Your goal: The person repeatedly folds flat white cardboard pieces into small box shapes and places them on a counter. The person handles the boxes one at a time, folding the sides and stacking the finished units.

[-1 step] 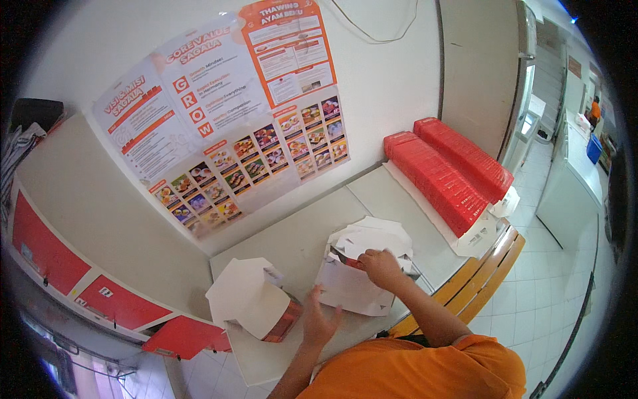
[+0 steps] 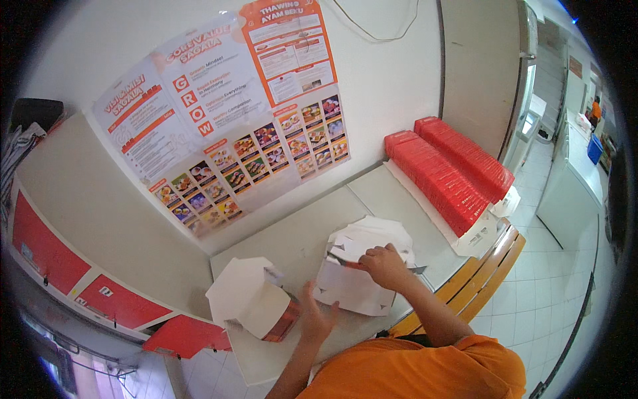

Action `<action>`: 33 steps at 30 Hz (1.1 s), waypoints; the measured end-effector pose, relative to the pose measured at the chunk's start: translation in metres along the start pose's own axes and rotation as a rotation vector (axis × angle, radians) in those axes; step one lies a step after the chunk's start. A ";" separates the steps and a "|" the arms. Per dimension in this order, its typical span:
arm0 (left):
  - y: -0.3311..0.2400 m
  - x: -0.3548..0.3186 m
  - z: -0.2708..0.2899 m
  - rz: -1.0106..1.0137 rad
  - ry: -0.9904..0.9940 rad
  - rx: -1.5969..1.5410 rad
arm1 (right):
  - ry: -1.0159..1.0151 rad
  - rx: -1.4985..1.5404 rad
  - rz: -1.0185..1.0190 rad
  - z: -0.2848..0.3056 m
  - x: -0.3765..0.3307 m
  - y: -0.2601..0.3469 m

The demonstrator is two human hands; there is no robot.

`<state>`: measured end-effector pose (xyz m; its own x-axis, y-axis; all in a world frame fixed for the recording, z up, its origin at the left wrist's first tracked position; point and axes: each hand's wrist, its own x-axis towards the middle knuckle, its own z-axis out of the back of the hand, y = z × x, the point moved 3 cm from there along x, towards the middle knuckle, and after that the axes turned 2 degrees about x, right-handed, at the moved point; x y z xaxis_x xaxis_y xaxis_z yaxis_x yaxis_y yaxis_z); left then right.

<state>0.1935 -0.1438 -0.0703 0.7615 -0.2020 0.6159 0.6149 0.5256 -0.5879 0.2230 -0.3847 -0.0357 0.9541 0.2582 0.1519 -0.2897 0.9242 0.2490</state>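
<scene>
White-lined cardboard cartons [image 2: 352, 282] with creased, slotted panels lie in front of me at mid table. My right hand [image 2: 387, 267] has its fingers curled over the raised middle edge of the top carton, where a strip of red outer side shows. At the carton's near left corner, my left hand [image 2: 318, 319] has its fingers apart and holds nothing; whether it touches the board I cannot tell. Left of it stands a partly folded box [image 2: 256, 299], white inside and red outside, its flap spread up and away.
Two long rows of nested red cartons [image 2: 438, 183] lie at the back right on white cardboard. A slatted wooden bench [image 2: 482, 282] runs along the table's right side. Posters [image 2: 232, 113] cover the wall behind. Red-fronted cabinets [image 2: 119, 302] stand at left.
The dark gap at the top carton's middle edge has narrowed as its far panel leans toward me. My right hand has shifted slightly with it; my left hand has moved a little left.
</scene>
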 end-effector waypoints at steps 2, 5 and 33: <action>-0.024 0.030 0.016 -0.127 0.075 0.267 | 0.136 0.006 0.195 0.062 -0.021 0.019; -0.015 0.033 0.023 -0.148 0.523 0.313 | -0.024 0.095 0.309 0.117 -0.040 0.035; -0.062 0.041 0.002 0.738 -0.103 -1.128 | -0.424 0.465 0.427 0.081 -0.038 0.066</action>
<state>0.1855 -0.1830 -0.0074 0.9965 -0.0806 -0.0212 -0.0579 -0.4859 -0.8721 0.1618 -0.3559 0.0524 0.6681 0.3501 0.6565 -0.7192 0.5298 0.4495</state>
